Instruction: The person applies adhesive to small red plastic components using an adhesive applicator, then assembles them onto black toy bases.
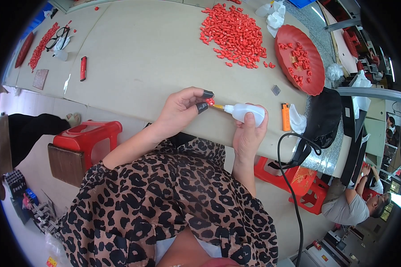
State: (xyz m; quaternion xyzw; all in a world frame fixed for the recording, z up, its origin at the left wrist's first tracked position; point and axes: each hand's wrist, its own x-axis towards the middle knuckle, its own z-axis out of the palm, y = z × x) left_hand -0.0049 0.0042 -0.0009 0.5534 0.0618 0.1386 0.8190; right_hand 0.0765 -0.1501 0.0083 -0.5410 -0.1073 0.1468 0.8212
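Note:
Above the table's near edge, my left hand (182,108) pinches a small red glossy piece (210,102) between thumb and finger. Dark tape or finger covers wrap those two fingertips. My right hand (250,133) is closed around a white squeeze bottle (243,112) lying nearly level, with its thin amber nozzle (218,106) pointing left. The nozzle's tip is at the red piece; whether it touches cannot be made out. Farther off lies a big heap of similar red pieces (234,35). To its right, a red scalloped plate (316,73) holds several more.
An orange lighter (285,117), crumpled white tissue (297,121) and a black bag (327,115) lie to the right. A red lighter (83,69) and eyeglasses (60,38) lie left. A black cable (294,191) hangs near my right arm. Red stools (91,133) stand below; another person (354,202) sits at right.

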